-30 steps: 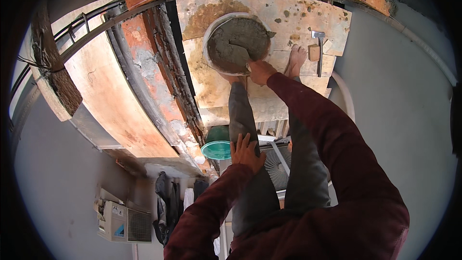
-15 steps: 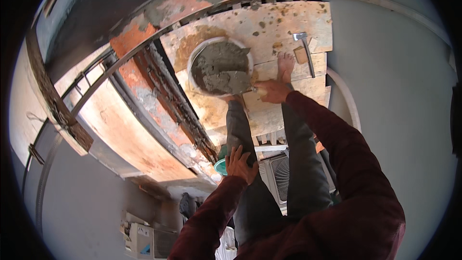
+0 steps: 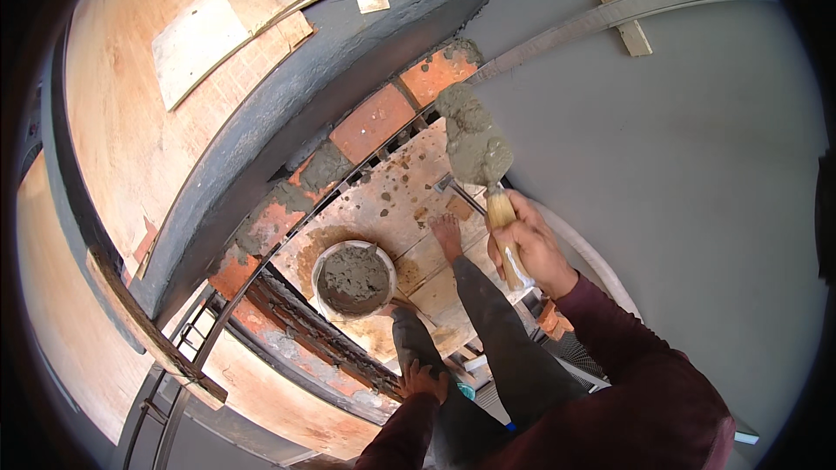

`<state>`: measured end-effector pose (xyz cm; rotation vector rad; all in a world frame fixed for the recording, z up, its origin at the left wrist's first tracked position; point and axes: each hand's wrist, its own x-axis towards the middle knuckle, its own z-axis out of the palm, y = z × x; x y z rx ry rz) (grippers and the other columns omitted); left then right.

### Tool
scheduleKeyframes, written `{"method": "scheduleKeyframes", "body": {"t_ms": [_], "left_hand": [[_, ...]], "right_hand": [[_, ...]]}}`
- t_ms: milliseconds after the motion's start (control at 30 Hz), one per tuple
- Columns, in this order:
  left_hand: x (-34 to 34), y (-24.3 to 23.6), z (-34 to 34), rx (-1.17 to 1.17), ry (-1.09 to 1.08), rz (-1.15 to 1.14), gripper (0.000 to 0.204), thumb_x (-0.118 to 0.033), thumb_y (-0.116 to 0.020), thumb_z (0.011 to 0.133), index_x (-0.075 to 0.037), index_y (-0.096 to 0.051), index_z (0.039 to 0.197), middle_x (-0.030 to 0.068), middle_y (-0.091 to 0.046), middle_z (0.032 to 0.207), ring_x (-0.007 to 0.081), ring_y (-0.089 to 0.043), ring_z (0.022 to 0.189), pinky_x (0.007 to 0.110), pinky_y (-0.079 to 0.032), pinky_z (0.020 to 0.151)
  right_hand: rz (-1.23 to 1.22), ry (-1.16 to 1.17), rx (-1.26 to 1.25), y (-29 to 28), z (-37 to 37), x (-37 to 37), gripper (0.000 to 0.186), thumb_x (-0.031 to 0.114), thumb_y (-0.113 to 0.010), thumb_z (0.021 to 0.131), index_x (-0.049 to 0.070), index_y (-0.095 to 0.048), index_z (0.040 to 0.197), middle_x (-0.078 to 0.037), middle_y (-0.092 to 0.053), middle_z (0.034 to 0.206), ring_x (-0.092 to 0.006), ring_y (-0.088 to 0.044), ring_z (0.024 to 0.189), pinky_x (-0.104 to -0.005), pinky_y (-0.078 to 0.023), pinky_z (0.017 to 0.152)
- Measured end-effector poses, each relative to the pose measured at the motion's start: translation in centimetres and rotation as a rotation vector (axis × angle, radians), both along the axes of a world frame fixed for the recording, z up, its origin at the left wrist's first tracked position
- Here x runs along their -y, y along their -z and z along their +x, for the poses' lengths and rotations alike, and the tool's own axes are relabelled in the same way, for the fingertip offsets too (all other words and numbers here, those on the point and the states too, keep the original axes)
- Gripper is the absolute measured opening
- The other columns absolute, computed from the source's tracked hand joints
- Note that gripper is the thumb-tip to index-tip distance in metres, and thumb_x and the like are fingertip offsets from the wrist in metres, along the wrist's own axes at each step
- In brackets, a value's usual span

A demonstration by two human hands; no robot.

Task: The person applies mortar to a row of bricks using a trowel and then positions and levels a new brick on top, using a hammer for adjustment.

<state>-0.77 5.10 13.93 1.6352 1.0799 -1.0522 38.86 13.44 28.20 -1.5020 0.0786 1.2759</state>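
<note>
Right hand (image 3: pixel 533 239) clamped around the wooden handle of a trowel (image 3: pixel 502 213), raised above the plank platform (image 3: pixel 392 219). Blade loaded with wet grey mortar (image 3: pixel 472 135) (lumpy toward the tip, smoother near the handle). In view it sits beside the far end of a row of orange bricks (image 3: pixel 374 124); gap between them hard to judge. Left hand (image 3: pixel 422 380) rests on the left leg (image 3: pixel 413 339) near the knee, fingers loosely apart. White-rimmed bucket (image 3: pixel 392 277), holding more mortar, stands on the planks by the left foot. Hammer (image 3: pixel 446 183) lies near the right foot (image 3: pixel 447 235).
</note>
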Motion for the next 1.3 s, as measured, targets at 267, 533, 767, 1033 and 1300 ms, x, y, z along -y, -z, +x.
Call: {"method": "scheduleKeyframes", "body": {"t_ms": [267,533,767,1033,1300], "left_hand": [[-0.1,1.7,0.2,0.003,0.024,0.009,0.058,-0.048,-0.061,0.080,-0.015,-0.068,0.127,0.0132,-0.042,0.155,0.0302,-0.027,0.150,0.054,-0.013,0.123],[0.9,1.3,1.1,-0.047,-0.018,-0.028,0.058,-0.049,-0.062,0.080,-0.015,-0.069,0.127,0.0119,-0.043,0.154,0.0301,-0.029,0.148,0.053,-0.012,0.123],[0.9,1.9,0.8,-0.004,-0.036,-0.021,0.057,-0.049,-0.065,0.078,-0.014,-0.071,0.122,0.0135,-0.044,0.153,0.0324,-0.030,0.148,0.057,-0.013,0.122],[0.5,2.0,0.9,-0.006,0.081,-0.015,0.058,-0.047,-0.068,0.080,-0.013,-0.067,0.127,0.0136,-0.044,0.153,0.0334,-0.031,0.147,0.058,-0.016,0.121],[-11.5,15.1,26.4,1.031,-0.001,0.475,0.063,-0.007,-0.070,0.079,-0.001,-0.051,0.138,0.0201,-0.044,0.149,0.0436,-0.039,0.137,0.052,-0.033,0.114]], "right_hand": [[-0.256,0.431,0.237,21.1,15.7,-16.0,0.026,0.010,-0.058,0.090,0.004,-0.044,0.111,-0.009,-0.051,0.075,-0.0206,-0.053,0.049,-0.0350,-0.044,0.041],[-0.225,0.535,0.242,20.9,12.1,-14.8,0.032,0.007,-0.057,0.089,0.002,-0.046,0.118,-0.012,-0.056,0.084,-0.0237,-0.056,0.052,-0.0379,-0.045,0.041],[-0.504,0.235,0.371,26.9,12.6,-18.6,0.046,0.019,-0.063,0.086,-0.001,-0.051,0.125,-0.018,-0.064,0.111,-0.0291,-0.062,0.110,-0.0335,-0.044,0.098],[-0.213,0.239,0.081,23.0,16.7,-15.9,0.006,0.007,-0.052,0.095,0.002,-0.051,0.099,-0.010,-0.056,0.076,-0.0210,-0.055,0.048,-0.0387,-0.054,0.043],[-0.082,0.403,0.023,17.9,19.9,-10.4,0.016,0.016,-0.047,0.102,0.000,-0.046,0.105,-0.011,-0.053,0.083,-0.0177,-0.055,0.053,-0.0349,-0.053,0.042]]}}
